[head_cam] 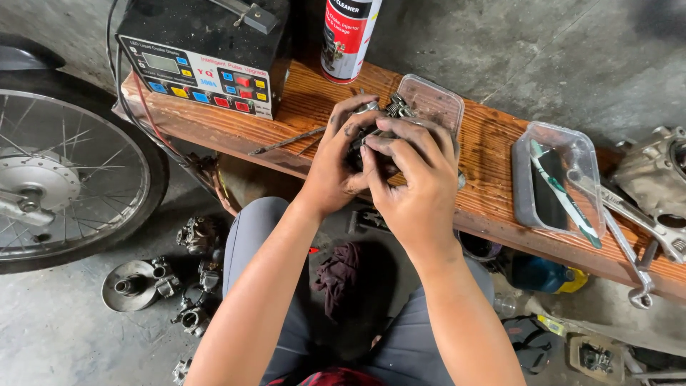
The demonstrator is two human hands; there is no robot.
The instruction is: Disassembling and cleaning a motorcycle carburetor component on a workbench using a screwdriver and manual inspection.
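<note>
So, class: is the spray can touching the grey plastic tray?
Apart. The head view shows bare wooden plank between the spray can and the grey tray.

The tabletop [493, 164] is rough, grained wood with a reddish stain. Two clear plastic trays [554, 179] look glossy. The wrench [629, 243] is bright smooth metal. The held part [389, 107] is dull, greasy metal.

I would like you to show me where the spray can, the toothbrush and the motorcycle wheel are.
spray can [348, 39], head view, on the middle of its red and white body.
toothbrush [564, 200], head view, on the middle of its green and white handle.
motorcycle wheel [43, 182], head view, on its metal hub.
</note>
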